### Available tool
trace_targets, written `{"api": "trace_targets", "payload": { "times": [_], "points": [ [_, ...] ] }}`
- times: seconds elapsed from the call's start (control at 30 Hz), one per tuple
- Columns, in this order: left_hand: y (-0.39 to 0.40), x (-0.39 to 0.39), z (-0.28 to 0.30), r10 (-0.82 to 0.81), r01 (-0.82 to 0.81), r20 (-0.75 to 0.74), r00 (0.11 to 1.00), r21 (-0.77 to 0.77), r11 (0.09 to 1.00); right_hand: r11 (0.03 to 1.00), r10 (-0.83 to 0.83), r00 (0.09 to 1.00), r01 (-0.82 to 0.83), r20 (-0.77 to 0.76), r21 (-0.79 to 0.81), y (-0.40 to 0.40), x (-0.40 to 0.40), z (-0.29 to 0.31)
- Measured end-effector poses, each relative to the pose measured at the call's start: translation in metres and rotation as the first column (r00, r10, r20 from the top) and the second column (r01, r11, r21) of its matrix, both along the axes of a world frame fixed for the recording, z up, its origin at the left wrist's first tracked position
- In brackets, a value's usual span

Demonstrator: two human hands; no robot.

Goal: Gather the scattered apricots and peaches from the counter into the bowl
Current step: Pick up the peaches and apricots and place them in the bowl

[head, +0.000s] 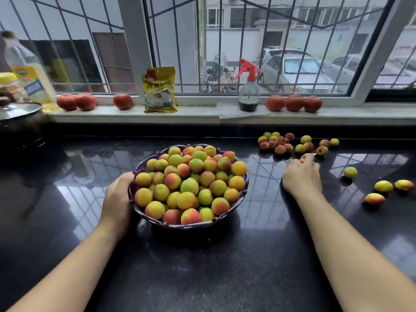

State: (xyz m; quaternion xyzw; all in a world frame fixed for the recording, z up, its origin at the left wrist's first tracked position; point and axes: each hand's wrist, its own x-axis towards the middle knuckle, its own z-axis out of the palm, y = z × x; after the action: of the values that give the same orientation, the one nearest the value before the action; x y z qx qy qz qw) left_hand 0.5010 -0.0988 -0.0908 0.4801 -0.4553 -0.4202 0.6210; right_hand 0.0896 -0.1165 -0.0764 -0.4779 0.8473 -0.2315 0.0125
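Observation:
A purple bowl (244,189) heaped with yellow, green and red apricots stands at the middle of the black counter. My left hand (118,194) grips its left rim. My right hand (301,174) lies on the counter to the bowl's right, fingers curled around a small orange apricot (302,159) that is mostly hidden. Beyond it lies a cluster of several loose apricots (281,144). A green one (350,172) and three more (383,186) lie further right.
Red peaches (76,102) and another group of red peaches (293,103) sit on the window sill, with a yellow packet (159,90) and a spray bottle (249,91) between them. An oil bottle (29,73) and a pot lid (20,110) stand at far left.

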Motion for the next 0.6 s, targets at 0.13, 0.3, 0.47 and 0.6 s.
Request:
{"api": "trace_targets", "payload": {
  "times": [0.13,0.3,0.47,0.6],
  "points": [
    [-0.001,0.001,-0.001,0.015,-0.015,-0.001,1.0,0.02,1.0,0.99,0.096,0.988,-0.108,-0.124,-0.089,0.006,0.002,-0.002],
    [-0.004,0.005,-0.002,-0.015,0.018,-0.056,0.998,0.064,0.998,0.992,0.094,0.992,-0.101,-0.088,-0.078,0.006,-0.002,0.002],
    [-0.005,0.006,-0.002,-0.015,0.018,-0.03,0.999,0.07,0.997,0.996,0.093,0.991,-0.092,-0.1,0.015,0.008,-0.004,0.009],
    [-0.004,0.007,-0.003,-0.017,0.017,-0.011,1.0,0.065,0.998,0.995,0.103,0.994,-0.103,-0.024,0.007,0.017,0.002,0.018]
  ]
}}
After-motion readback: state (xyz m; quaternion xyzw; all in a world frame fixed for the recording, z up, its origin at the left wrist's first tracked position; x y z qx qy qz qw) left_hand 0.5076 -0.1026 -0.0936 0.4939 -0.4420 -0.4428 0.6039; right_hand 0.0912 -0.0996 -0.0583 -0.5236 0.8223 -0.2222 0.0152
